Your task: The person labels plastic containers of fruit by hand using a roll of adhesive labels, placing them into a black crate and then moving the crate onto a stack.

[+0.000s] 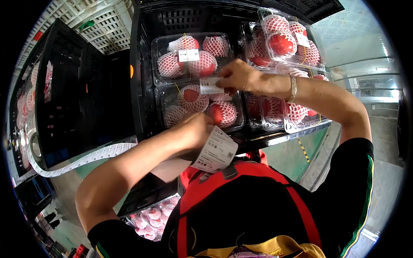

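In the black crate (206, 17): clear clamshell (167, 98), front left. Printed label strip (216, 148) in the left hand's (193, 129) grip, fingertips hidden. Right hand (241, 76) in a narrow pinch. Foam-netted red fruit (223, 112) inside the pack. Single white label (211, 85) pinched over its rear edge, contact unclear. Likely step: label placement. Next move calls for squaring, pressing flat.

I have my right hand (243, 77) just above the frame's centre, its fingers (227, 74) pinched together; the right forearm (325, 94) reaches in from the right. My left hand (194, 129) sits near the centre, curled, fingertips hidden, the left forearm (140, 157) slanting up from lower left. Both elbows (358, 120) bend outward.
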A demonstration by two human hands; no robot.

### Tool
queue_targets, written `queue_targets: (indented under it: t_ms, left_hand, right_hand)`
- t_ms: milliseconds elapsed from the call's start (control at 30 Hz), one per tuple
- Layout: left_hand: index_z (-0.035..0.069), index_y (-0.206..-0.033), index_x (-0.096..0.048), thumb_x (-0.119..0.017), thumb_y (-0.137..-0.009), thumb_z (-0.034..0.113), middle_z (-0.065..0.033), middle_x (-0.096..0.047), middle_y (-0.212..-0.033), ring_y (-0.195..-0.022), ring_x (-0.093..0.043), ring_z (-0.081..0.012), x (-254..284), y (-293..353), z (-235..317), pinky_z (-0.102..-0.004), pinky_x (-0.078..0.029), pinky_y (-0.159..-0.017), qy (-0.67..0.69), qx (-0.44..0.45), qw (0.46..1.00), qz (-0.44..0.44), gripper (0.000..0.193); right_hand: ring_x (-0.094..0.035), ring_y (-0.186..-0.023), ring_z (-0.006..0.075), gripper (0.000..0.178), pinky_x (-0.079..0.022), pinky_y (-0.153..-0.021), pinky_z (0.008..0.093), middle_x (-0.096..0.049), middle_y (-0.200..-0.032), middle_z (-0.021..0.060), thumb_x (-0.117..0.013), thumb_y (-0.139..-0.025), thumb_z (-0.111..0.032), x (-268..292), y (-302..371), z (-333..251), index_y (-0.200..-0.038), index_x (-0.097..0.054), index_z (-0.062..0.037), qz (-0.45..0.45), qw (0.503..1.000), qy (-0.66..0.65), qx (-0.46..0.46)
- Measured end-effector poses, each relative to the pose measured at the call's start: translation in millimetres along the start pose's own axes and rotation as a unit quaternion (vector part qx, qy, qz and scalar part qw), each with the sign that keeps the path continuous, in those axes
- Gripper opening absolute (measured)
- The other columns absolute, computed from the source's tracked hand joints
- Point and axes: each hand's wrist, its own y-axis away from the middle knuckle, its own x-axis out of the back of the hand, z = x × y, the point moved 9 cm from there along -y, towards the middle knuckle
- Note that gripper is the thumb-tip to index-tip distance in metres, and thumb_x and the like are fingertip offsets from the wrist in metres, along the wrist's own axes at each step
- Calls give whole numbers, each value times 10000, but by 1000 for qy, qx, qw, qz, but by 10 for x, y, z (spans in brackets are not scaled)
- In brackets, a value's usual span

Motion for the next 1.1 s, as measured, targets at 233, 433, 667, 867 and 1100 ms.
queue_targets:
  t_ms: [233, 433, 667, 867, 1100]
  left_hand:
    - [8, -1066, -628, -651, -796, 195, -106, -672, -892, -829, -622, -155, 74, -92, -137, -292, -490, -733, 331, 70, 939, 65, 329]
    - [39, -925, -620, -588, -840, 110, -22, -634, -835, -743, -568, -77, 227, -3, -59, -230, -448, -674, 485, 37, 869, 85, 116]
    - [33, -912, -613, -566, -836, 71, -28, -641, -821, -725, -583, -87, 299, 11, -75, -232, -452, -673, 469, 35, 878, 92, 98]
    - [18, -925, -609, -513, -845, 23, -26, -641, -833, -729, -597, -85, 314, 63, -9, -218, -462, -675, 502, 6, 862, 73, 125]
    - [-31, -756, -558, -564, -727, -21, -127, -640, -809, -745, -641, -186, 668, 333, 299, -289, -505, -670, 220, -157, 940, 209, 31]
  right_hand:
    - [-634, -640, 149, 219, -529, -524, 258, -655, -746, 117, -679, -804, -115, -403, -2, 241, -945, -655, 51, -93, 991, -54, -78]
    - [-666, -753, 230, 236, -541, -652, 345, -675, -798, 142, -713, -726, -95, -709, -53, 308, -910, -673, 48, -116, 989, -80, -45]
    - [-662, -784, 273, 272, -507, -686, 365, -664, -835, 199, -660, -720, -224, -818, -193, 190, -850, -674, 15, 9, 986, 20, 167]
    - [-651, -886, 338, 401, -517, -712, 449, -654, -919, 203, -532, -869, -273, -627, -10, -42, -1176, -481, -21, 35, 916, 390, 84]
    - [-635, -816, 304, 251, -516, -707, 382, -647, -922, 129, -614, -790, -130, 813, 1124, -441, -1025, -613, -42, 250, 875, 304, 280]
